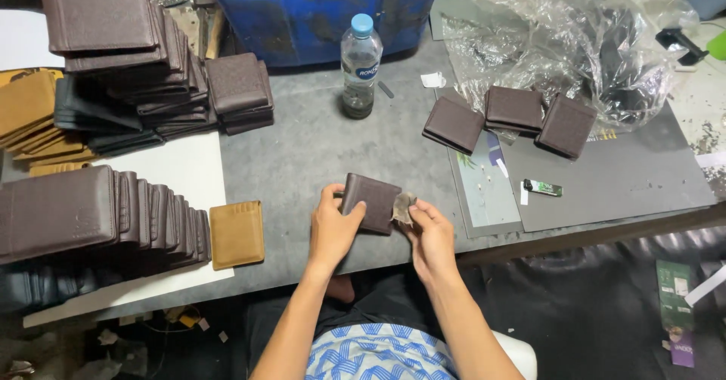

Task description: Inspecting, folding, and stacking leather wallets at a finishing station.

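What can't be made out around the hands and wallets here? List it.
- Head view: underside of the brown wallet, covered by the left hand.
- Small scrap at the right hand: too small to identify.
- Contents of the plastic bag: crinkled film hides them.

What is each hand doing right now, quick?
Left hand: closed around the dark brown wallet, holding it.
Right hand: fingers pinched on a small crumpled grey scrap at the wallet's edge.

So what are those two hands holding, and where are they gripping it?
The left hand grips a dark brown wallet by its left edge. The right hand pinches a small greyish scrap against the wallet's right edge.
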